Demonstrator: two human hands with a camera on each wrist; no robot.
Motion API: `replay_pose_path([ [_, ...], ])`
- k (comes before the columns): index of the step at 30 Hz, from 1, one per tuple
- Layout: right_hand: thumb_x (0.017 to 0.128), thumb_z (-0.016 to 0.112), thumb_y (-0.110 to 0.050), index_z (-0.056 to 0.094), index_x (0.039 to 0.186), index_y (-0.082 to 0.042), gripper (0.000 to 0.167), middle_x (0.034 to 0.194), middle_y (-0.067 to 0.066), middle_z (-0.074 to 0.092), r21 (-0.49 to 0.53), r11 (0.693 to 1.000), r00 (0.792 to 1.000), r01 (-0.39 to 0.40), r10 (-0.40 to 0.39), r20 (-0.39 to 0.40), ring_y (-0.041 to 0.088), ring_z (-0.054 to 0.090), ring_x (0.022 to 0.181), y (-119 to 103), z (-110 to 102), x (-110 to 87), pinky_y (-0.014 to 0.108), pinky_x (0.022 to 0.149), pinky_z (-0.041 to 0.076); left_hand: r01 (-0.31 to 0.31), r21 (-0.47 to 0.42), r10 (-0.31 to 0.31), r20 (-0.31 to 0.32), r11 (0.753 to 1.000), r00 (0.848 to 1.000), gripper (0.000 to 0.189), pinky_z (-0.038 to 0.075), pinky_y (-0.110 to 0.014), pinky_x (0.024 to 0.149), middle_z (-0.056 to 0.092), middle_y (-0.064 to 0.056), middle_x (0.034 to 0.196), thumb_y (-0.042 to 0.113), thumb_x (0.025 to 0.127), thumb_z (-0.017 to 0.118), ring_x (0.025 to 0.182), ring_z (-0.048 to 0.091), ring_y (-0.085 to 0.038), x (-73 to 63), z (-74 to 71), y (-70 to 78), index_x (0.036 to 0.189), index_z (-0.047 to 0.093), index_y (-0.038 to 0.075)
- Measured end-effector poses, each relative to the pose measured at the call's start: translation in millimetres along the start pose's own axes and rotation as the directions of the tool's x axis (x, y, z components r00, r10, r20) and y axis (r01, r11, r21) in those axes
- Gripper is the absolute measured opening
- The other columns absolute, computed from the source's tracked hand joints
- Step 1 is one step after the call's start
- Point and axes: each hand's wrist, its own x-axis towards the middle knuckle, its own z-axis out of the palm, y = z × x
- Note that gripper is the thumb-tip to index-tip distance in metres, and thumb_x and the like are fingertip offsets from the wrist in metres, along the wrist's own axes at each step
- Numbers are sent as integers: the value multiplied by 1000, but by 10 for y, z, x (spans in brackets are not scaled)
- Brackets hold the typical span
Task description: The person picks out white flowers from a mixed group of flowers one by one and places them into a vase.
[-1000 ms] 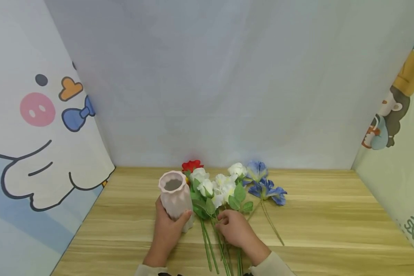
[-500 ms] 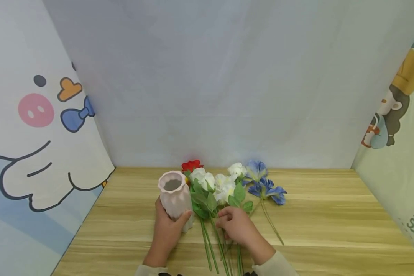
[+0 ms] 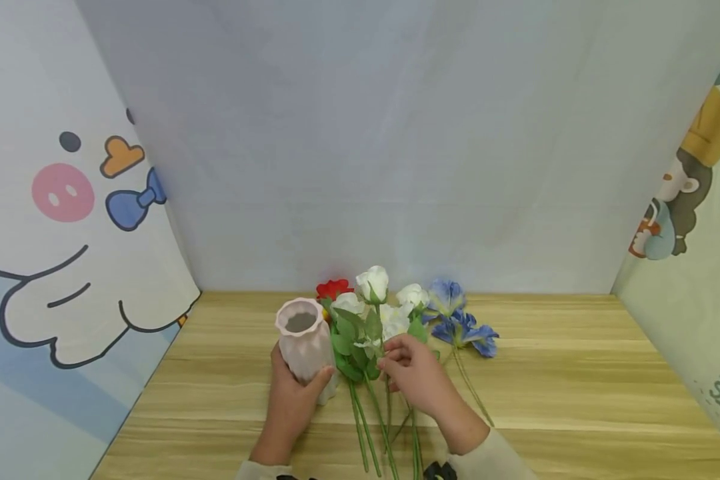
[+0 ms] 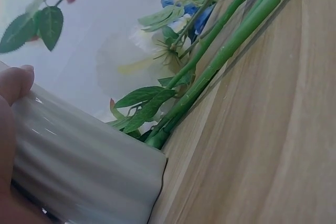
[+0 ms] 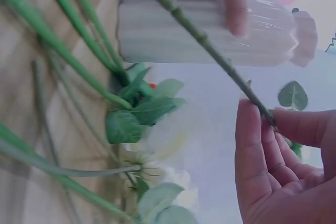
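My left hand (image 3: 294,403) grips a pale pink vase (image 3: 306,343) with a scalloped rim, which stands upright on the table. Its thumb lies across the front of the vase. Between thumb and fingers, my right hand (image 3: 417,377) pinches the stem (image 5: 218,59) of a white rose (image 3: 373,283). That rose is raised above the other flowers, bloom up and to the right of the vase. In the right wrist view the stem runs slantwise in front of the vase (image 5: 205,27). Green leaves (image 4: 39,27) hang near the pinching fingers in the left wrist view.
More white flowers (image 3: 395,321) lie on the wooden table (image 3: 552,387), their green stems (image 3: 360,427) toward the front edge. A red flower (image 3: 334,289) lies behind the vase. Blue flowers (image 3: 462,330) lie to the right. A grey cloth backdrop (image 3: 396,133) rises behind the table.
My right hand has lifted the white rose up out of the bunch, moving slightly up and to the right. The left hand and the vase have stayed in place.
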Motion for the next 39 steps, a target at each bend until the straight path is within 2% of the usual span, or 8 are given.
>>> replay_pose_path([
  [7,101,66,-5,61,119,0,19,103,12,66,37,994,992,104,-101,-81,28,67,89,-148,-13,5,39,71,60,-14,8,14,-2,1000,1000,95,42,-55,102,48,-16,139,15,86,85,121,53,-34,11,-16,-35,157,21,14],
  [13,99,67,-2,60,113,2,16,101,14,63,76,961,955,265,-251,-156,26,66,89,-211,-47,-11,41,72,60,-18,25,18,3,1000,1000,97,42,-56,102,47,-15,140,18,86,86,123,52,-34,17,-15,-57,157,20,16],
  [16,100,65,0,57,114,4,16,101,17,61,115,939,938,323,-301,-174,26,66,88,-269,-76,-15,42,73,60,-18,34,18,-2,999,1000,97,42,-57,102,47,-15,141,20,87,86,124,52,-35,16,-17,-49,158,19,16],
  [25,101,62,3,51,112,3,15,103,27,61,215,886,898,410,-352,-262,28,67,89,-498,-128,-3,41,79,60,-16,33,16,-2,999,1000,98,41,-56,102,47,-16,141,20,87,85,123,52,-35,3,-24,-29,159,19,16],
  [30,102,61,1,50,112,2,16,102,22,61,238,862,879,447,-375,-295,30,67,91,-583,-118,26,43,81,60,-15,27,15,-3,1000,1000,97,41,-56,104,47,-16,142,19,87,85,124,51,-34,-5,-31,-13,158,19,16],
  [34,102,61,1,49,113,1,16,101,19,60,236,838,853,493,-411,-323,26,67,91,-643,-95,49,43,82,60,-24,28,24,-7,999,1000,96,41,-55,103,48,-15,140,18,86,86,123,52,-34,-2,-29,-28,158,21,16],
  [39,102,59,2,49,112,0,15,101,18,61,249,798,818,549,-452,-355,27,67,91,-714,-69,91,44,81,60,-43,24,43,-3,999,999,96,42,-55,102,48,-16,140,17,87,85,122,53,-34,5,-23,-41,157,21,14],
])
